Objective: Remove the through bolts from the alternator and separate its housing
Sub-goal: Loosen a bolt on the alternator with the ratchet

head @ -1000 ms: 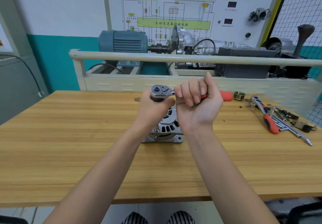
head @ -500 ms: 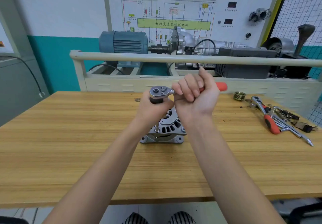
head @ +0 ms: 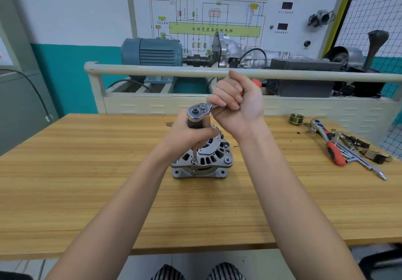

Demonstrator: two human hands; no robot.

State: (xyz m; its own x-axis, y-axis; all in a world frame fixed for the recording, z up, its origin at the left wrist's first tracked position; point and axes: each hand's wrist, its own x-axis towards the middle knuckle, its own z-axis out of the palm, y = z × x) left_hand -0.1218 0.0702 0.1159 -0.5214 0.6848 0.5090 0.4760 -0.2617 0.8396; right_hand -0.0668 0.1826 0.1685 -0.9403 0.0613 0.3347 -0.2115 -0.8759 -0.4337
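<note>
A silver alternator [head: 208,160] stands on the wooden table [head: 87,171], its vented housing facing up. A ratchet wrench [head: 199,111] sits above it on a long socket extension that reaches down to a bolt at the housing's front left rim. My left hand [head: 191,134] grips the extension just below the ratchet head. My right hand [head: 237,103] is wrapped around the ratchet's red handle, whose tip shows behind the knuckles. The bolt head itself is hidden by the socket.
On the table's right side lie a second red-handled ratchet [head: 328,144], extension bars and small parts, with a brass pulley [head: 296,119] behind them. A training bench with a blue motor [head: 152,51] and a rail [head: 152,70] stands behind the table.
My right hand has swung the ratchet handle away from me and to the left, so the red tip now points toward the back. My left hand stays on the extension.
</note>
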